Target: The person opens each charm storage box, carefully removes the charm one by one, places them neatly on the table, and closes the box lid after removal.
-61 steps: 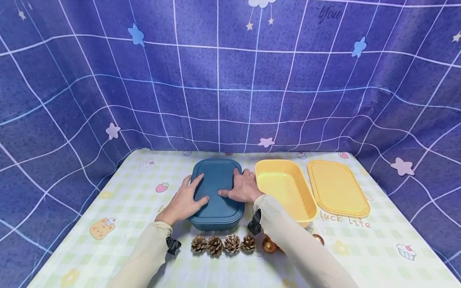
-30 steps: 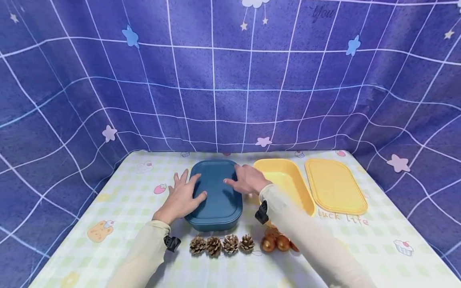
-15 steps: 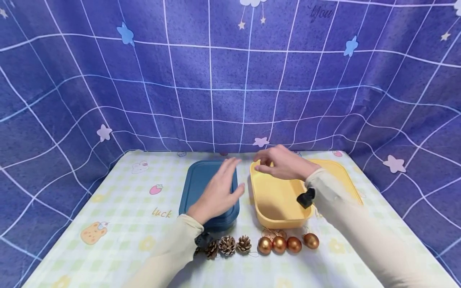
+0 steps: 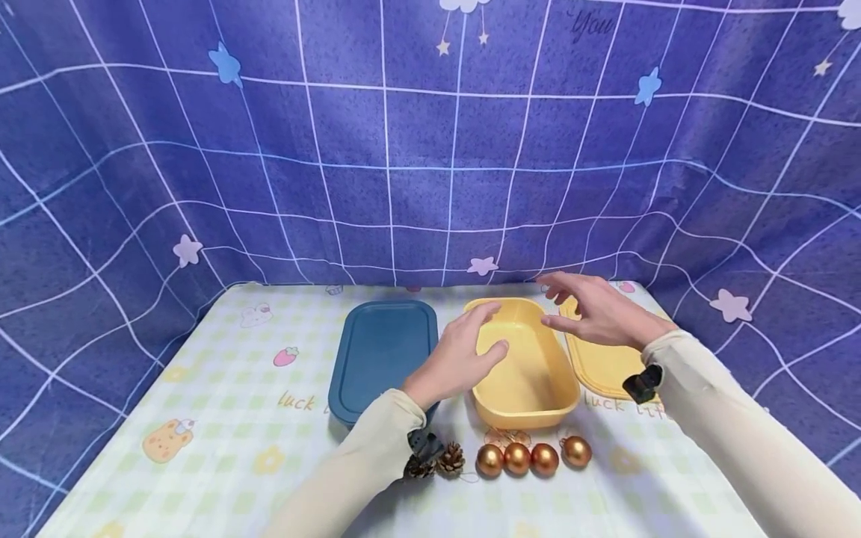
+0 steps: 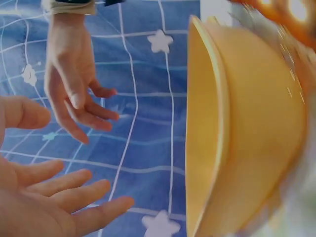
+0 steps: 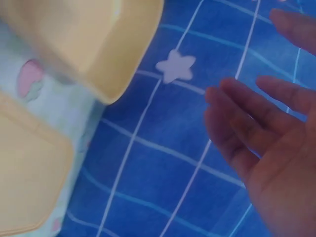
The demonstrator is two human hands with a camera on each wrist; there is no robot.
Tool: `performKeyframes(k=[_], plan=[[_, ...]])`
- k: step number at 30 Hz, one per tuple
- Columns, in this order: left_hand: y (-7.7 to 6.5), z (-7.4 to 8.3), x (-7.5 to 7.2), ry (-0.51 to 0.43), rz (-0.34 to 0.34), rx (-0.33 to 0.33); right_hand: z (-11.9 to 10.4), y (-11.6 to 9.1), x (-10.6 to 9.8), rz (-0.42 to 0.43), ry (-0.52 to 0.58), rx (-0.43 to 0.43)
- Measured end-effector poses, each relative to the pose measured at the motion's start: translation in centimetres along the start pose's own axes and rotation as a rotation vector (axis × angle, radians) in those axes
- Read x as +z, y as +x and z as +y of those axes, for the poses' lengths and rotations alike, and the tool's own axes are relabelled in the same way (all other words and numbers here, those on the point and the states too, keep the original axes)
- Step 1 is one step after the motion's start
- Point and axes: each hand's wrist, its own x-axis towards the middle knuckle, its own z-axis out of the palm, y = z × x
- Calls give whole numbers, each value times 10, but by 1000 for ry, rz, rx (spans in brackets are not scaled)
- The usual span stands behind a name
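My left hand (image 4: 454,359) hovers over the left side of the yellow box (image 4: 525,366), its fingers spread and holding nothing. Above the gap between that box and the yellow lid (image 4: 599,366) is my right hand (image 4: 602,310), fingers loosely bent, nothing in them. The yellow box has no lid on and looks bare inside. On its left stands the blue box (image 4: 383,355) with its blue lid on, partly hidden by my left forearm. Both hands (image 5: 74,79) appear apart from the box in the left wrist view.
Several copper-coloured baubles (image 4: 517,459) lie in a row before the yellow box. Pine cones (image 4: 451,459) lie to their left, some hidden behind my left sleeve. A checked cloth (image 4: 229,388) covers the table, and a blue grid curtain (image 4: 417,187) hangs behind.
Both hands have left the lidded blue box and moved right, the left hand to the yellow box, the right hand past it towards the yellow lid. The boxes stay in place.
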Motion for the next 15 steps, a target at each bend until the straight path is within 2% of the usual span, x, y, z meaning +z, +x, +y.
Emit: performKeyframes(k=[6, 10, 15], plan=[[18, 7, 22, -336, 16, -111, 19, -21, 4, 55, -9, 71], [30, 12, 40, -475, 33, -199, 33, -33, 6, 87, 7, 126], [44, 15, 62, -695, 20, -330, 54, -45, 10, 109, 51, 193]])
